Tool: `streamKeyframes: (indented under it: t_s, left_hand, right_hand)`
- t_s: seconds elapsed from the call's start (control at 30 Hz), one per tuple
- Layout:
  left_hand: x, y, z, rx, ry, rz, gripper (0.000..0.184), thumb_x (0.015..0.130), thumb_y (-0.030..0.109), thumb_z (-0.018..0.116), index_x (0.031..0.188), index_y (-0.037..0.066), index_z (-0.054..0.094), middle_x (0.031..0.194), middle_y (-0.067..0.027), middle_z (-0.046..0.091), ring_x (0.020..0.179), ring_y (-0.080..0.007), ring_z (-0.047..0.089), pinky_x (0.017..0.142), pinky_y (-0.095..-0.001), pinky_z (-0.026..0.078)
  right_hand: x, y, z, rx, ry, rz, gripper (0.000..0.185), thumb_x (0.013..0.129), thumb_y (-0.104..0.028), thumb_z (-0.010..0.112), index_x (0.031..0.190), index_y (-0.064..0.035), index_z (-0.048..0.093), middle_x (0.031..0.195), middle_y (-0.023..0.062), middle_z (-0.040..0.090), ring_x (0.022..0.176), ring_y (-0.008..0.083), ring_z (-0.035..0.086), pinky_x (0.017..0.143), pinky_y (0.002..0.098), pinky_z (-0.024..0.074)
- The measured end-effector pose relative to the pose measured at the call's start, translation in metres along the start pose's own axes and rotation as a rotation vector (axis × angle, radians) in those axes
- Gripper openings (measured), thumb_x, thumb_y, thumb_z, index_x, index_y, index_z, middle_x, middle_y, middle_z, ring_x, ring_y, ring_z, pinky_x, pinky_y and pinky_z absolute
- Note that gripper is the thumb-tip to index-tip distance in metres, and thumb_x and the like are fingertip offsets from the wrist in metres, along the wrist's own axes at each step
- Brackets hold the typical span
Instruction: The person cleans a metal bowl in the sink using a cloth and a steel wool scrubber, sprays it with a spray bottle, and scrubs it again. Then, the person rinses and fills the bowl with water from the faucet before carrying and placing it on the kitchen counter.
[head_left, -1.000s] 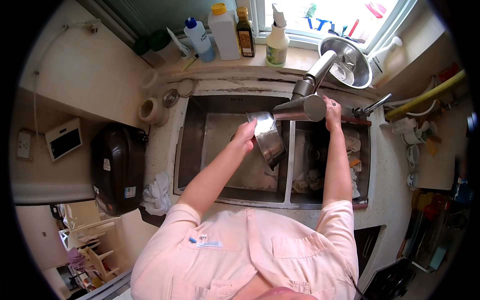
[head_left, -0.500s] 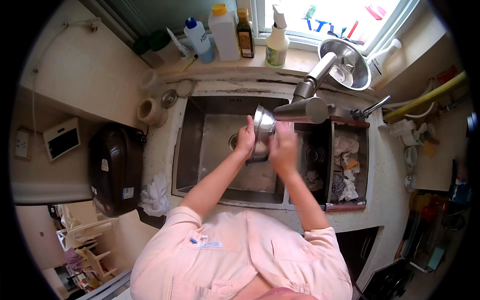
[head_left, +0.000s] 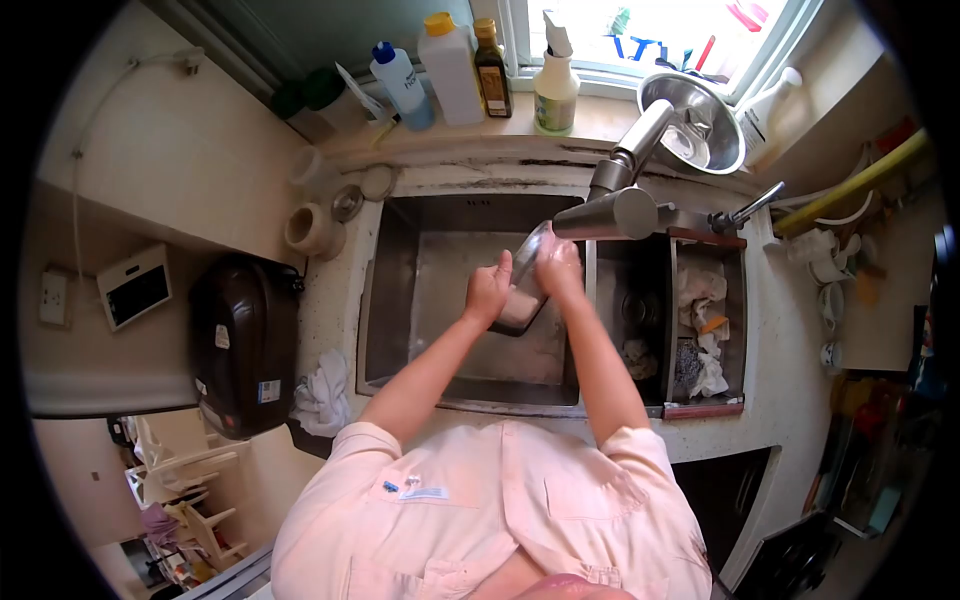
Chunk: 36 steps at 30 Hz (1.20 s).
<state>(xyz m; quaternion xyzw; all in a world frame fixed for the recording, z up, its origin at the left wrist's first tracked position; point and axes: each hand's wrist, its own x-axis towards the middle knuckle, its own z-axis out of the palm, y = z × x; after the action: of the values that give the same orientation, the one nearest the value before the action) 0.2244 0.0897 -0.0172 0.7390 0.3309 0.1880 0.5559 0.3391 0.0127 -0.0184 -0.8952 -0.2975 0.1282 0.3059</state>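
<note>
A shiny metal bowl (head_left: 525, 290) is held tilted over the large sink basin (head_left: 430, 350), just below the faucet head (head_left: 622, 215). My left hand (head_left: 488, 292) grips its left side, with the thumb pointing up along the rim. On the bowl's right edge, my right hand (head_left: 558, 270) is closed, its fingers curled over the rim and partly hidden. I cannot make out whether a cloth or sponge is in those fingers.
Right of the basin are a small sink (head_left: 635, 310) and a tray of crumpled cloths (head_left: 742, 330). Bottles (head_left: 455, 70) and a steel bowl (head_left: 740, 125) stand on the sill. A dark appliance (head_left: 243, 345) and white cloth (head_left: 322, 395) lie left.
The bowl has tilted further and turned in my hands. My right hand, blurred before, now shows more sharply at the bowl's right edge. The view has shifted slightly.
</note>
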Motion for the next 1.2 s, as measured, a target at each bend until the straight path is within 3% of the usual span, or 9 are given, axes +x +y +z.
streamKeyframes:
  t_s: [0.07,0.13,0.23,0.4,0.6,0.9,0.93,1.03,1.2]
  left_hand:
    - [0.000,-0.002,-0.005,0.041,-0.019,0.017,0.062,0.091,0.046,0.039,0.053,-0.002,0.048,0.045,-0.0053,0.042,0.046,-0.0110,0.036,0.045,-0.0328,0.034]
    - [0.006,-0.009,-0.008,0.023,0.009,-0.043,0.061,0.091,0.045,0.041,0.053,-0.002,0.048,0.045,-0.0056,0.042,0.047,-0.0104,0.037,0.046,-0.0321,0.034]
    - [0.015,-0.009,-0.004,-0.057,0.046,-0.036,0.058,0.092,0.043,0.041,0.049,0.003,0.043,0.050,0.0044,0.038,0.051,-0.0059,0.030,0.045,-0.0268,0.027]
    - [0.007,0.015,-0.029,-0.122,-0.080,-0.105,0.057,0.090,0.046,0.042,0.055,0.003,0.053,0.051,0.0028,0.047,0.050,-0.0060,0.036,0.046,-0.0254,0.032]
    - [0.038,0.008,-0.064,-0.366,-0.154,-0.155,0.045,0.087,0.044,0.051,0.063,0.007,0.058,0.059,0.0045,0.052,0.052,-0.0028,0.040,0.047,-0.0218,0.033]
    - [0.087,-0.059,-0.048,-0.001,0.078,0.074,0.034,0.090,0.028,0.041,0.105,0.002,0.058,0.079,-0.0011,0.054,0.070,-0.0082,0.046,0.063,-0.0221,0.039]
    - [0.064,0.001,-0.049,-0.172,-0.067,-0.278,0.039,0.090,0.027,0.041,0.115,0.000,0.052,0.086,-0.0067,0.057,0.079,-0.0156,0.053,0.073,-0.0270,0.042]
    - [0.059,0.031,-0.046,-0.100,-0.110,-0.364,0.040,0.090,0.027,0.042,0.123,0.003,0.047,0.105,-0.0040,0.056,0.097,-0.0113,0.050,0.087,-0.0242,0.037]
    - [0.027,0.045,0.005,0.587,0.157,0.425,0.042,0.086,0.027,0.044,0.119,0.000,0.048,0.124,-0.0192,0.045,0.120,-0.0333,0.038,0.101,-0.0381,0.029]
  right_hand:
    - [0.006,0.006,0.002,0.006,0.040,0.011,0.027,0.082,-0.023,0.044,0.083,0.0005,0.057,0.097,0.0176,0.056,0.095,0.0363,0.051,0.079,0.0459,0.0418]
    - [-0.023,-0.007,0.031,-0.169,0.474,-0.198,0.032,0.080,-0.024,0.048,0.099,0.0005,0.058,0.110,0.0183,0.054,0.111,0.0363,0.044,0.085,0.0572,0.0351]
    - [-0.057,-0.037,0.010,-0.209,0.338,-0.397,0.041,0.081,-0.024,0.049,0.112,0.0008,0.053,0.124,0.0194,0.045,0.125,0.0325,0.030,0.093,0.0602,0.0266]
    - [0.024,0.048,0.017,0.513,0.036,0.025,0.029,0.086,-0.025,0.049,0.097,0.0008,0.055,0.101,0.0187,0.056,0.089,0.0318,0.055,0.073,0.0374,0.0463]
    - [0.019,0.065,-0.009,1.339,-0.113,0.323,0.036,0.085,-0.036,0.056,0.100,-0.0038,0.056,0.087,0.0014,0.057,0.077,0.0096,0.050,0.076,0.0218,0.0379]
    - [-0.021,0.058,-0.017,1.288,0.034,0.385,0.027,0.088,-0.032,0.054,0.080,-0.0068,0.059,0.070,-0.0060,0.052,0.062,0.0039,0.044,0.057,0.0193,0.0350]
    - [-0.029,0.048,-0.028,1.322,0.064,0.367,0.030,0.088,-0.034,0.053,0.073,-0.0076,0.057,0.063,-0.0071,0.047,0.056,0.0028,0.040,0.051,0.0196,0.0320]
    - [-0.046,0.034,-0.042,1.258,0.198,0.318,0.032,0.088,-0.034,0.053,0.071,-0.0077,0.056,0.061,-0.0071,0.046,0.053,0.0029,0.039,0.048,0.0189,0.0305]
    - [-0.058,0.012,-0.034,1.239,0.229,0.231,0.030,0.090,-0.029,0.051,0.072,-0.0056,0.055,0.061,-0.0073,0.046,0.056,0.0022,0.037,0.051,0.0188,0.0322]
